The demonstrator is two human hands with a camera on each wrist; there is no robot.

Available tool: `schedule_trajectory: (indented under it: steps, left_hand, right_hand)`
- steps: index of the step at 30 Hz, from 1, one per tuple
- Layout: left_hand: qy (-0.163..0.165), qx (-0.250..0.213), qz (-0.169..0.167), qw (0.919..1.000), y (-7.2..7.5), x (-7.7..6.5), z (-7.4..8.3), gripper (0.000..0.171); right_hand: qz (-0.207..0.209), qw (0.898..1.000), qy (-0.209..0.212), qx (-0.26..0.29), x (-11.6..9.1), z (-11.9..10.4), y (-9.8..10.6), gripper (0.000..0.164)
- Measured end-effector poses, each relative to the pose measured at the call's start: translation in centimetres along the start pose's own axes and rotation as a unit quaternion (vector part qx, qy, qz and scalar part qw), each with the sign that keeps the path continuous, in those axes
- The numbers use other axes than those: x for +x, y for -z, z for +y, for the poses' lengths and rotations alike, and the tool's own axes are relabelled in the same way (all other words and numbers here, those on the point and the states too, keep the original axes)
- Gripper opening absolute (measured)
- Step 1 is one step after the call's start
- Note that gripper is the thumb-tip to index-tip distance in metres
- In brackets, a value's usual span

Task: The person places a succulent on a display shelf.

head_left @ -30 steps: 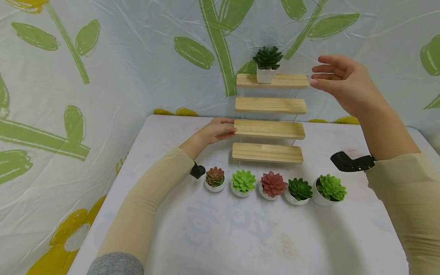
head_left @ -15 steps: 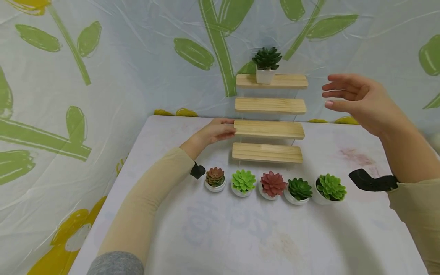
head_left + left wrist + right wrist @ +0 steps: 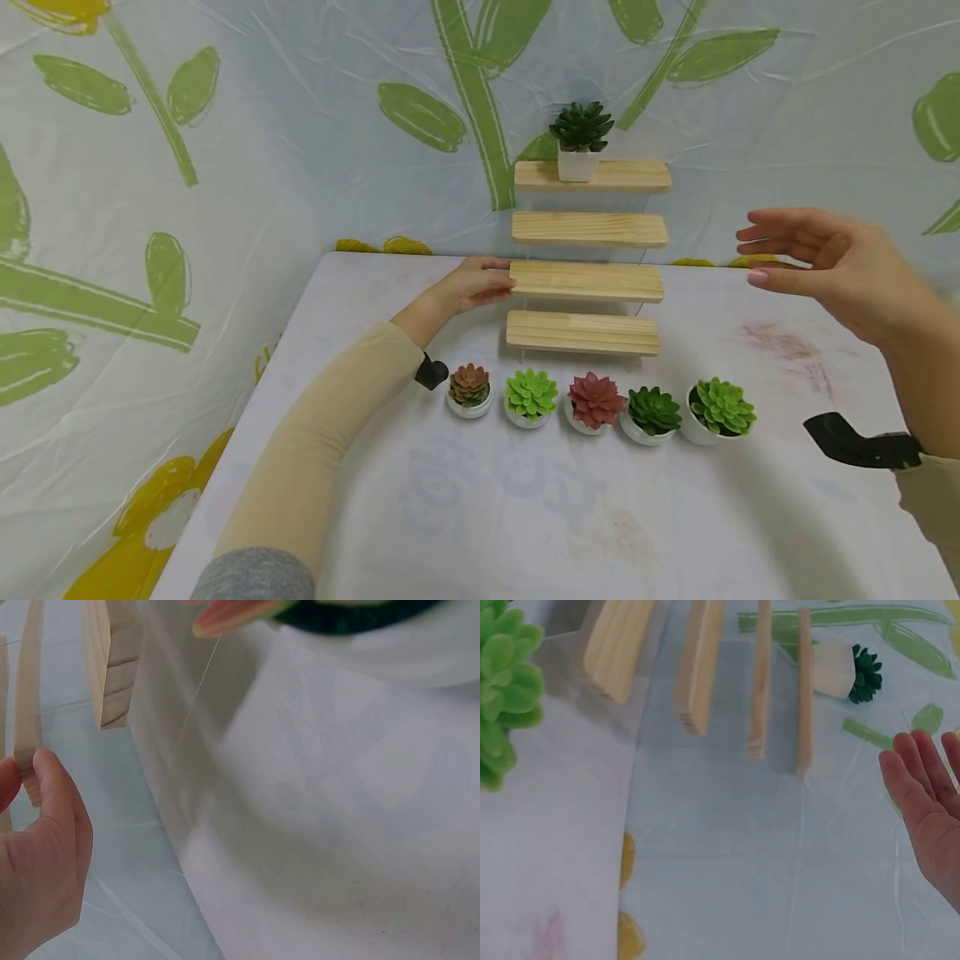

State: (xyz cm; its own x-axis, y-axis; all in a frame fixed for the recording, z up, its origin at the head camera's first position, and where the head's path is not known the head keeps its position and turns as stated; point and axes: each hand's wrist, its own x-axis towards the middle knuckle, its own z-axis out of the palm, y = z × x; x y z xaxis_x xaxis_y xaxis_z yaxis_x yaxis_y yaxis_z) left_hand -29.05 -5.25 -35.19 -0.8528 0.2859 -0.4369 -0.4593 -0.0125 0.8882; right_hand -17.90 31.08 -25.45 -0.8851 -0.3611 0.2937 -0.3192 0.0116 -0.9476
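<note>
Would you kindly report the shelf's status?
Left hand pinching second-lowest board. Right hand empty, midair. Dark succulent on top board. Five potted succulents in front.

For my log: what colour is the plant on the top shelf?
Dark green; the plant shows best in the head view.

The head view looks forward and down over the worktop [image 3: 525, 533], far enough back to frame the left hand [image 3: 468, 285], the right hand [image 3: 843, 271] and all four wooden shelves [image 3: 585, 282]. The left wrist camera, rolled sideways, catches the shelves' left ends, a white pot [image 3: 397, 652] crowding close. The right wrist camera, also rolled, faces their right ends and shares the dark green plant [image 3: 865, 673] with the head view.
</note>
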Motion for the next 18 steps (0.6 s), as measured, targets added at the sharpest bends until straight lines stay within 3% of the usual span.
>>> schedule_trajectory:
  steps: [11, 18]
  left_hand:
    - [-0.002, -0.003, -0.002, 1.0000, 0.0, 0.2, -0.1, 0.049]
    - [-0.002, -0.008, -0.003, 1.0000, 0.0, 0.0, -0.1, 0.049]
  right_hand:
    - [0.004, 0.997, -0.040, -0.071, -3.3, 1.9, 0.8, 0.056]
    - [-0.021, 0.999, -0.034, -0.019, -5.6, 3.2, 1.3, 0.060]
